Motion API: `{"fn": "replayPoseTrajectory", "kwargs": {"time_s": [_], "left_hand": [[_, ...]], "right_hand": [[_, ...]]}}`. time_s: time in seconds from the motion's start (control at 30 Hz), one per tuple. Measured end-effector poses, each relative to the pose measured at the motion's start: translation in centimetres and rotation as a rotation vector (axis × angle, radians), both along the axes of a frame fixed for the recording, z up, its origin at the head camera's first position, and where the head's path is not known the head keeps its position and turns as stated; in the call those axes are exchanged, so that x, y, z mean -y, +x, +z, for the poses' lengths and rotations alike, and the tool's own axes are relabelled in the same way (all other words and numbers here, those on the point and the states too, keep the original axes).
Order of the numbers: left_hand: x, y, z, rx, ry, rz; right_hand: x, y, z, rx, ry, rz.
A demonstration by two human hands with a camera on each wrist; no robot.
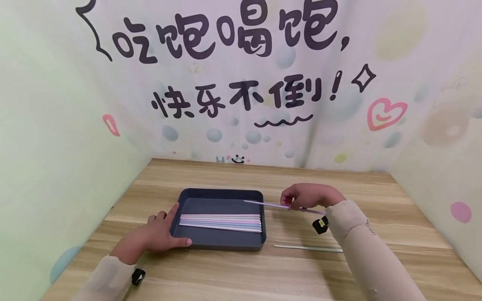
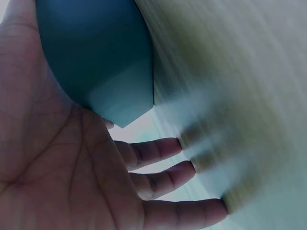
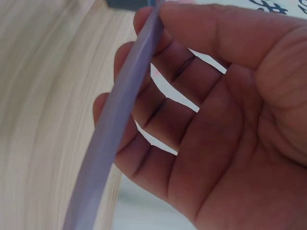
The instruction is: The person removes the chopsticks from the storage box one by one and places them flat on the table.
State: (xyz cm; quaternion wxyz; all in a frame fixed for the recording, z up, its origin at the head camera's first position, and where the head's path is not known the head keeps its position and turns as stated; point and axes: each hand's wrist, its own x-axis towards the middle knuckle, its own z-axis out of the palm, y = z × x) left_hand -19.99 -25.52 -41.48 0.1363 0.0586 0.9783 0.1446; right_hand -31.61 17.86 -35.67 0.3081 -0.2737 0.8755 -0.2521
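A lilac chopstick (image 1: 269,204) is pinched between the thumb and fingers of my right hand (image 1: 310,195), right of a dark grey tray (image 1: 222,246). Its far end reaches over the tray's right rim. In the right wrist view the same chopstick (image 3: 112,115) runs across the curled fingers. Several pastel chopsticks (image 1: 220,223) lie side by side inside the tray. My left hand (image 1: 160,236) rests against the tray's left side, thumb at the front rim. The left wrist view has the tray's outer corner (image 2: 100,62) beside the palm, with the other fingers extended.
On the wooden table (image 1: 241,276), a pale greenish chopstick (image 1: 305,248) lies right of the tray, its right end hidden by the sleeve. A printed curtain (image 1: 241,138) hangs behind the table. Pale walls flank both sides.
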Motion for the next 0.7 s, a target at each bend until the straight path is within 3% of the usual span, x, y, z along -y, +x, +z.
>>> {"fn": "replayPoseTrajectory", "kwargs": {"time_s": [0.23, 0.7], "left_hand": [[-0.1, -0.2, 0.1, 0.01, -0.004, -0.001], [0.1, -0.1, -0.1, 0.004, 0.019, -0.004]], "right_hand": [[-2.8, 0.8, -0.3, -0.008, 0.009, 0.0], [-7.3, 2.5, -2.2, -0.022, -0.015, 0.005]]}}
